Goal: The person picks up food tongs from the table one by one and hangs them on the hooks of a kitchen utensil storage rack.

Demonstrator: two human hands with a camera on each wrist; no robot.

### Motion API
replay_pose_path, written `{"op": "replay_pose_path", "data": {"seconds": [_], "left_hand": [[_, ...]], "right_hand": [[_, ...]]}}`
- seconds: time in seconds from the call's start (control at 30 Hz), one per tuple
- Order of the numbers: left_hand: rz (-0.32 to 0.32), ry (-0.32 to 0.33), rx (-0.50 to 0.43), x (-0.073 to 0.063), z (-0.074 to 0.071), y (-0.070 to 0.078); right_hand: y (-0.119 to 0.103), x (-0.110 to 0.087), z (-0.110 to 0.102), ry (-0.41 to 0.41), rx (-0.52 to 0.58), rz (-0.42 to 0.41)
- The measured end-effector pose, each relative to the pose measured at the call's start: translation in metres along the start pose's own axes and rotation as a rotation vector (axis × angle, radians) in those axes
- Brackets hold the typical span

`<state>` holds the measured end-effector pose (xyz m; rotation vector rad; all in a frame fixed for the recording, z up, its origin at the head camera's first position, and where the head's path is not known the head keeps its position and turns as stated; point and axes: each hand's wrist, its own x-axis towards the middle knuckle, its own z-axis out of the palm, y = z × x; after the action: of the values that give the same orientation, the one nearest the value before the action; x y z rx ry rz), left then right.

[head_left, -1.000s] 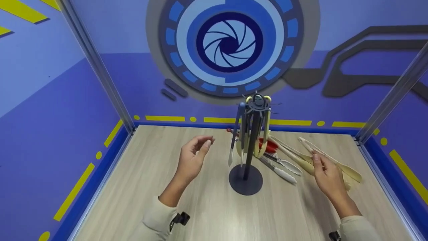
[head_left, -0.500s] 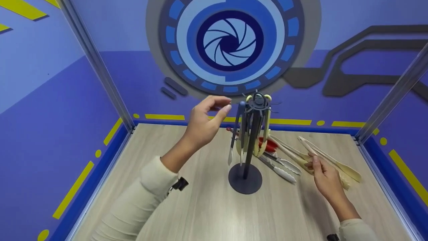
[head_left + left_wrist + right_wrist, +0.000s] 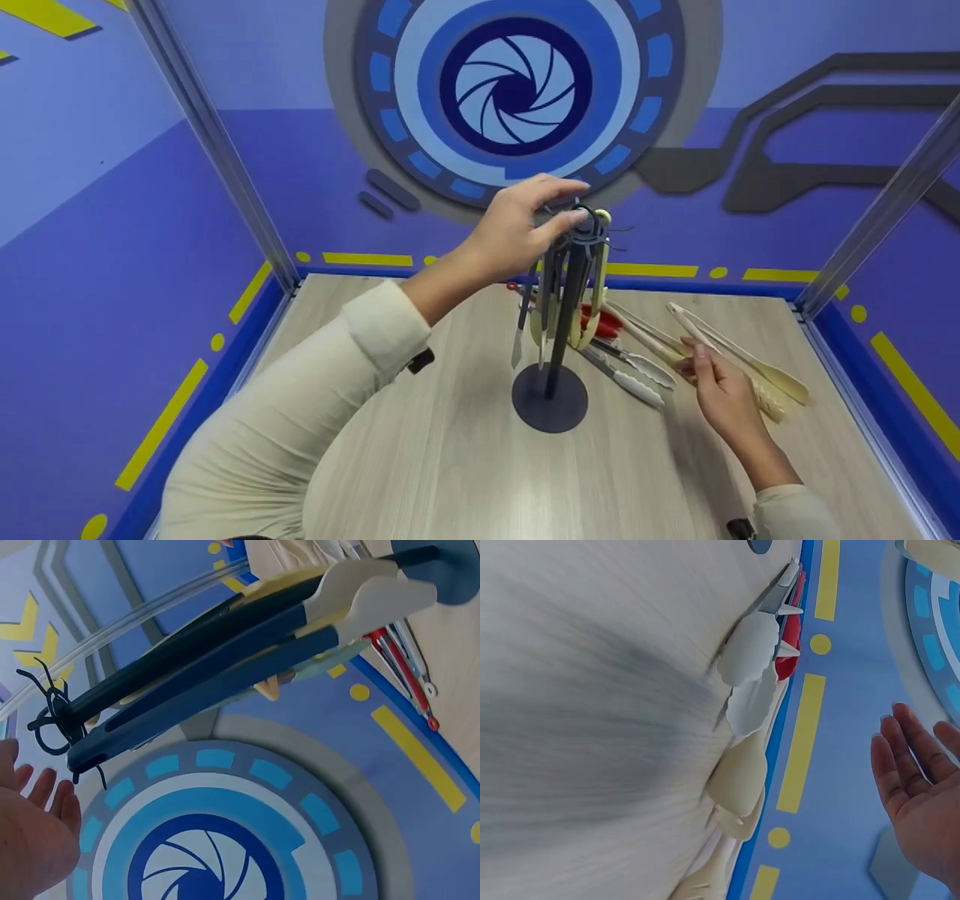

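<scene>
A dark utensil stand (image 3: 551, 409) with a round base rises from the table, ringed by hooks at its top. Several tongs hang from it, among them blue-handled tongs (image 3: 217, 690) with pale tips. My left hand (image 3: 514, 229) is at the stand's top, its thumb over the ring (image 3: 585, 217) in the head view and a gap between thumb and forefinger; whether it touches cannot be told. My right hand (image 3: 727, 394) hovers above the table's right side, fingers loosely bent and holding nothing. In the right wrist view that hand (image 3: 930, 810) shows its palm with fingers extended.
Right of and behind the stand lie white-tipped tongs (image 3: 637, 390), red-tipped tongs (image 3: 604, 322) and several cream tongs (image 3: 784, 382). Blue panels (image 3: 262, 172) with metal corner posts (image 3: 217, 150) enclose the table (image 3: 480, 480) at the back and sides.
My left hand has risen and moved right from above the table to the stand's top. My right hand has shifted slightly left. The stand and the lying tongs stay put.
</scene>
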<state>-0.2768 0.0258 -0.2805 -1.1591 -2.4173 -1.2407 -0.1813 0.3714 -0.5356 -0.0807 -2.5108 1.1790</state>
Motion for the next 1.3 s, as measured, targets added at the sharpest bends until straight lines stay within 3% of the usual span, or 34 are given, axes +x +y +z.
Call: {"op": "replay_pose_path", "data": {"seconds": [0.1,0.2,0.57,0.87,1.03,1.3], "left_hand": [[-0.016,-0.065,-0.007,0.010,0.005,0.001],[-0.016,-0.085,-0.059,0.014,0.012,-0.003],[-0.034,0.013,-0.225,0.017,0.022,-0.013],[-0.033,0.051,-0.232,0.018,0.026,-0.010],[0.003,0.106,-0.239,0.016,0.032,-0.012],[0.004,0.151,-0.148,0.016,0.033,-0.011]], "right_hand": [[0.001,-0.001,0.002,-0.008,-0.004,0.016],[0.001,-0.002,0.003,-0.011,-0.007,0.031],[0.008,-0.004,0.007,0.002,0.038,0.016],[0.015,-0.002,0.011,0.014,0.077,-0.008],[0.014,-0.001,0.014,0.009,0.084,0.001],[0.016,-0.001,0.019,0.008,0.065,0.016]]}}
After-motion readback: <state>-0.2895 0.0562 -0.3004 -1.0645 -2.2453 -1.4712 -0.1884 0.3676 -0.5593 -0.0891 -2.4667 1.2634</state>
